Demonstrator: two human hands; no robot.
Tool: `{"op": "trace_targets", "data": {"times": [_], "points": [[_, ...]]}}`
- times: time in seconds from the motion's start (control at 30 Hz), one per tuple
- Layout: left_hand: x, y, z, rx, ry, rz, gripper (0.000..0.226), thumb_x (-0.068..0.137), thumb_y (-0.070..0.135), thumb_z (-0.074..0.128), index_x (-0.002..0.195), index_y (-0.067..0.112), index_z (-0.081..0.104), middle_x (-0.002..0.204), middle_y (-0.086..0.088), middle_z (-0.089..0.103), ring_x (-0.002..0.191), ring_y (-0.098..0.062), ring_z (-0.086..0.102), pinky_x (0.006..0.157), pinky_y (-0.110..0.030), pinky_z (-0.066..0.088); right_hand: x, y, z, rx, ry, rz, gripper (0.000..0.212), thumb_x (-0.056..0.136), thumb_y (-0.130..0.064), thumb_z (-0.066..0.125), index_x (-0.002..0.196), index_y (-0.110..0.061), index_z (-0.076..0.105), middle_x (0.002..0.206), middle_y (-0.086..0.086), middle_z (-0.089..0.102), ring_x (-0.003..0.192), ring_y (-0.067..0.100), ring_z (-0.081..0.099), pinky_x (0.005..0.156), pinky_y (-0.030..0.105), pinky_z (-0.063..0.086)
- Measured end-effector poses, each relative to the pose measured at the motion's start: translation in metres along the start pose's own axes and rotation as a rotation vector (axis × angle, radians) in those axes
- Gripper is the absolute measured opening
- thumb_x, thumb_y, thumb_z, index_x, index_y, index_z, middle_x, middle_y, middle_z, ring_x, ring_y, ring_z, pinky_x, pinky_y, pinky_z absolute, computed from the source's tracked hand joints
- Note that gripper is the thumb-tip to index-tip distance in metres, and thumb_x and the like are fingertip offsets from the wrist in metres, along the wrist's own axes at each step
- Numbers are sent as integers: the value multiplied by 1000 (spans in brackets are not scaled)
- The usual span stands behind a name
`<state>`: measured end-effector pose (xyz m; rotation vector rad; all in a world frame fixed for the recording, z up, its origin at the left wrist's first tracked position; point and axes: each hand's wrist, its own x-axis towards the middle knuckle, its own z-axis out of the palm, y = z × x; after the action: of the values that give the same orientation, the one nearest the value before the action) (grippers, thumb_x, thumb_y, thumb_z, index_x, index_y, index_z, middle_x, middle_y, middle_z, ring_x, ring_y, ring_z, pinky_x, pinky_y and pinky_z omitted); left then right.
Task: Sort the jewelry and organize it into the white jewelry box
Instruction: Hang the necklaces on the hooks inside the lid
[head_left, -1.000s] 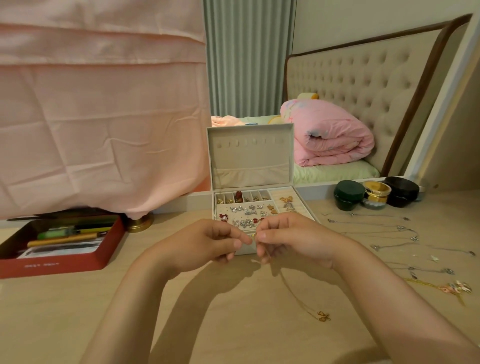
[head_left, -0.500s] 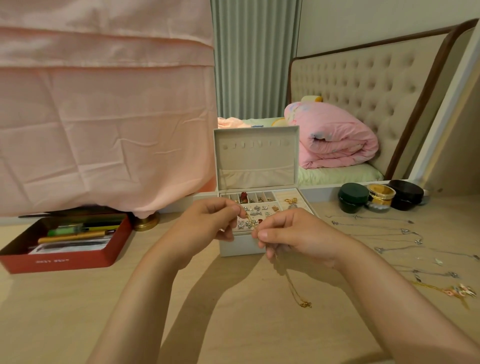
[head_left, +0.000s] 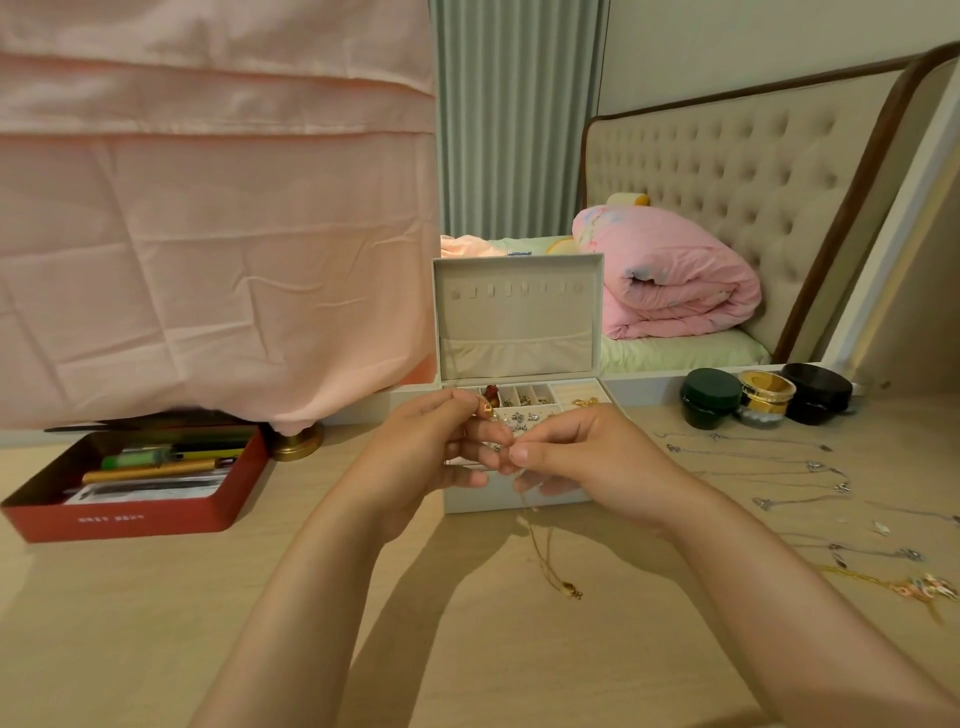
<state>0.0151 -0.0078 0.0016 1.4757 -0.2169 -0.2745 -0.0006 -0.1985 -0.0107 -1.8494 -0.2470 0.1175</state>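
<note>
Partway done. White jewelry box (head_left: 519, 322) at 12 o'clock, lid up, tray already holds small pieces. Silver chain necklaces (head_left: 779, 470) lie unsorted at 3 o'clock. Left hand (head_left: 421, 452) and right hand (head_left: 582, 457), fingers curled, pinch the thin gold chain necklace (head_left: 545, 558) in front of the box. Its long axis hangs near vertical, pendant end toward 6 o'clock.

1. Light wood tabletop (head_left: 156, 623) fills the near half. Warm, dim indoor light, soft shadows.
2. Far left: creased pink cloth (head_left: 208, 234) hangs down, with a brass base (head_left: 296, 444) under its lower edge.
3. Far centre: pleated grey-green curtain (head_left: 514, 119).
4. Far right: beige tufted headboard (head_left: 727, 171) with brown trim, plain pale wall (head_left: 727, 47) above.
5. Rolled pink duvet (head_left: 670, 280) lies on a pale green sheet (head_left: 685, 353), against the headboard.
6. Left on the tabletop: red tin (head_left: 130, 519) holding pens.
7. Far right on the tabletop: green jar (head_left: 710, 397), gold jar (head_left: 766, 397) and black jar (head_left: 818, 392), side by side.
</note>
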Motion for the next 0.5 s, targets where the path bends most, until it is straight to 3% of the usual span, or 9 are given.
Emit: {"op": "trace_targets", "data": {"times": [0.1, 0.23, 0.4, 0.5], "points": [[0, 0, 1, -54, -12, -26, 21, 104, 22, 44, 90, 17, 58, 82, -4, 69, 66, -16, 56, 58, -27, 40, 1, -1, 0, 27, 63, -45, 7, 89, -16, 75, 87, -16, 82, 89, 7, 79, 88, 20, 75, 97, 47, 53], [0, 1, 1, -96, -43, -22, 19, 102, 24, 46, 89, 18, 58, 64, 2, 51, 56, -14, 39, 53, -24, 32, 0, -6, 1, 144, 48, -66, 16, 97, -14, 62, 89, -9, 75, 90, 9, 77, 87, 24, 72, 86, 36, 52], [-7, 11, -12, 256, -46, -39, 30, 95, 38, 59, 104, 11, 71, 61, 2, 45, 57, -16, 34, 56, -28, 30, 1, -9, 0, 475, -39, -23, 15, 98, -13, 55, 86, -6, 60, 62, 8, 50, 56, 25, 53, 73, 44, 56], [-14, 17, -23, 527, -116, -45, 33, 96, 44, 58, 95, 16, 77, 64, 1, 50, 59, -14, 39, 61, -27, 34, 1, -11, -3, 525, -87, -26, 13, 84, -24, 55, 81, -11, 56, 61, 4, 39, 51, 20, 40, 61, 38, 51]]}}
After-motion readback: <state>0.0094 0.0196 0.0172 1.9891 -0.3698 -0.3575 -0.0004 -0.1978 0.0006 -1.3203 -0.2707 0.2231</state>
